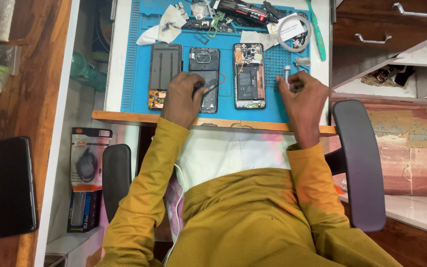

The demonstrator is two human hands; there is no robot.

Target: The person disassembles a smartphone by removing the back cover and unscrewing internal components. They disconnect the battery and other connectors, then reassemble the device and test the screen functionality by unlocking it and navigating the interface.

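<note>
From the head camera, the left hand [183, 99] is lying on the blue rubber work mat [134, 59], its fingers pinching a small dark flat part [208, 86] over the middle opened black phone back [204, 62]. At three o'clock from it, the right hand [303, 99] is pinching a thin silver screwdriver [287, 74] beside the opened phone body with the black battery [248, 74].

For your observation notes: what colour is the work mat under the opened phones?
Bright blue: the work mat, seen best in the head view, the only view.
</note>
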